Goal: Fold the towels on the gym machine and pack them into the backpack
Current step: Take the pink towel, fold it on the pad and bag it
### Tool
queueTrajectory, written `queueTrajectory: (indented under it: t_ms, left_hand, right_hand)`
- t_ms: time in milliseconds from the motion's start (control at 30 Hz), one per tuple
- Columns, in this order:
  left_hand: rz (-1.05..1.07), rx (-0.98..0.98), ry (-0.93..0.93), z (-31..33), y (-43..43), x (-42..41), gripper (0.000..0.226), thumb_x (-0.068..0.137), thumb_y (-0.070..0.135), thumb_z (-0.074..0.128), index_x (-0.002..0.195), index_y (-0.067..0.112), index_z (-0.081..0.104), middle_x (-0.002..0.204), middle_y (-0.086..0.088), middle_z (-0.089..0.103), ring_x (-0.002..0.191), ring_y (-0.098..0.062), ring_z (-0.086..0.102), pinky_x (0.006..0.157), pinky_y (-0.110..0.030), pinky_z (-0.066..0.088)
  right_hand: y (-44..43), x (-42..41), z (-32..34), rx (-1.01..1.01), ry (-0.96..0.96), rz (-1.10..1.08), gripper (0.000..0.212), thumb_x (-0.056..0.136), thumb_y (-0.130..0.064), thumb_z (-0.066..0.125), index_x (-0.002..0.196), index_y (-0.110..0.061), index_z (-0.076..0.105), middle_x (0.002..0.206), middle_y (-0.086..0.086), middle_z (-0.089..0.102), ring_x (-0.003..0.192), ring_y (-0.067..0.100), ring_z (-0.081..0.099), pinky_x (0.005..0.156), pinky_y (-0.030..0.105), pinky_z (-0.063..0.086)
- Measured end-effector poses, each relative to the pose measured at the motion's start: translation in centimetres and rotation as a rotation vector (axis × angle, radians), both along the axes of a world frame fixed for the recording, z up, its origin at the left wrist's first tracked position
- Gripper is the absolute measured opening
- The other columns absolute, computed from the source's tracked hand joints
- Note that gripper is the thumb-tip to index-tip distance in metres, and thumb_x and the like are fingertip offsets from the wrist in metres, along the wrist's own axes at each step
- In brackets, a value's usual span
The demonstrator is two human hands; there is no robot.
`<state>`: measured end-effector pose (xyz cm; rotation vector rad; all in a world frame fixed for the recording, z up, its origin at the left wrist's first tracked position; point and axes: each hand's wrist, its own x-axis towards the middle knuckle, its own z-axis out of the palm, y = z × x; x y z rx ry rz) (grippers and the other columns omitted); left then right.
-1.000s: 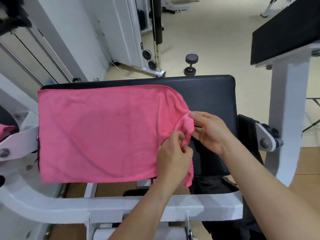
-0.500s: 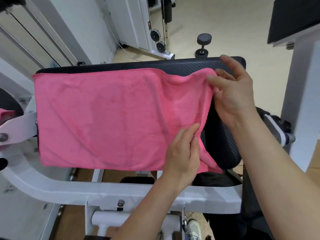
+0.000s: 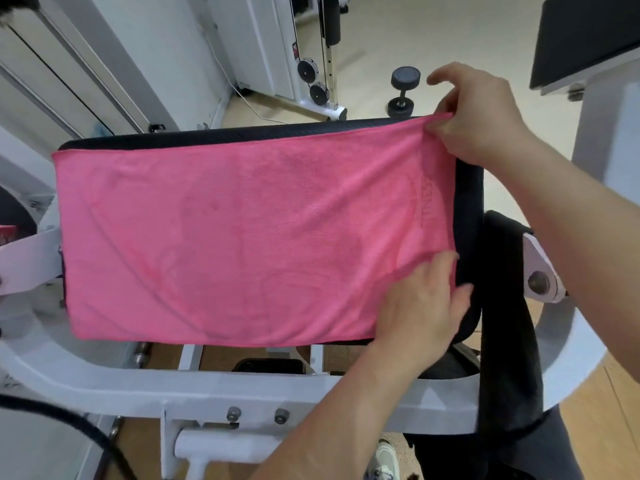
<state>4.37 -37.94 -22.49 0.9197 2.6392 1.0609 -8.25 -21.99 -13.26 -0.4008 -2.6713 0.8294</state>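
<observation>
A pink towel lies spread flat over the black pad of the white gym machine, covering nearly all of it. My right hand pinches the towel's far right corner at the pad's back edge. My left hand holds the near right corner, fingers on top of the cloth and the thumb out of sight. A dark towel hangs over the machine's frame at the right. No backpack is in view.
A black dumbbell stands on the floor beyond the pad. A cable machine with pulleys is at the back. Another black pad on a white post is at the upper right. A bit of pink cloth shows at the left edge.
Both hands pulled the towel's bunched right end outward. The right hand carried its corner to the pad's far right edge, and the towel now lies flat across the pad.
</observation>
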Motion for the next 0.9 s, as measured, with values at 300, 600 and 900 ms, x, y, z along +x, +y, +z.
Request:
queueTrajectory:
  t_ms: [300,600,900]
  left_hand:
    - [0.011,-0.288,0.318,-2.7,1.0,2.1,0.05,0.065,0.041,0.079,0.11,0.031,0.06,0.081,0.002,0.052,0.067,-0.015,0.052,0.053,-0.027,0.04]
    - [0.045,-0.163,0.173,-2.5,0.6,2.3,0.036,0.062,0.007,0.076,0.093,0.016,0.059,0.078,-0.002,0.057,0.059,-0.019,0.054,0.045,-0.029,0.044]
    - [-0.049,-0.109,0.084,-2.3,0.1,3.4,0.024,0.088,0.011,0.055,0.112,0.013,0.062,0.091,-0.009,0.053,0.072,-0.026,0.054,0.059,-0.039,0.048]
  right_hand:
    - [0.7,0.6,-1.6,0.025,0.002,-0.143,0.023,0.083,-0.024,0.066,0.105,-0.018,0.069,0.106,0.005,0.068,0.104,0.025,0.06,0.087,0.031,0.044]
    - [-0.4,2.9,-2.5,-0.029,0.006,-0.143,0.035,0.083,-0.02,0.063,0.118,-0.016,0.061,0.104,0.006,0.068,0.105,0.028,0.059,0.088,0.035,0.045]
    - [-0.3,3.0,-2.1,-0.106,-0.011,-0.261,0.013,0.081,-0.023,0.057,0.077,-0.017,0.068,0.081,0.005,0.068,0.086,0.029,0.061,0.068,0.029,0.041]
